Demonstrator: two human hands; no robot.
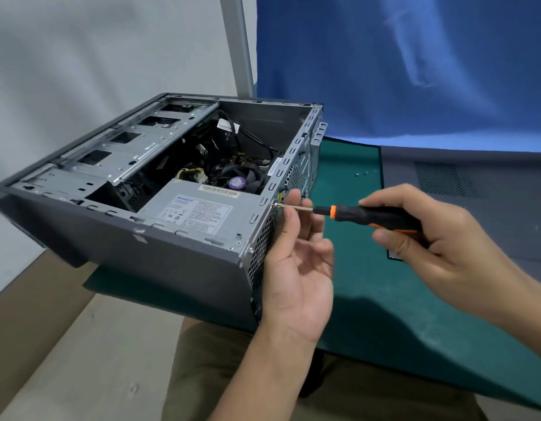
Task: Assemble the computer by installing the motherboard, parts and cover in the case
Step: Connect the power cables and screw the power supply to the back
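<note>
Evidently the power supply (196, 214) is being fastened into the case (178, 262) — the right hand (439, 238) grips the screwdriver (369, 214) by its handle, while the left hand (296, 287) pinches the shaft just short of a screw (275, 204) in the rear panel. The next move probably calls for turning with square inward pressure — the cover (475, 208) lies on the bench (384, 314) beyond the right hand, not yet fitted.

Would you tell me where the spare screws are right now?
Head view: the spare screws lie on the green mat, between the case and the grey cover panel at right.
</note>
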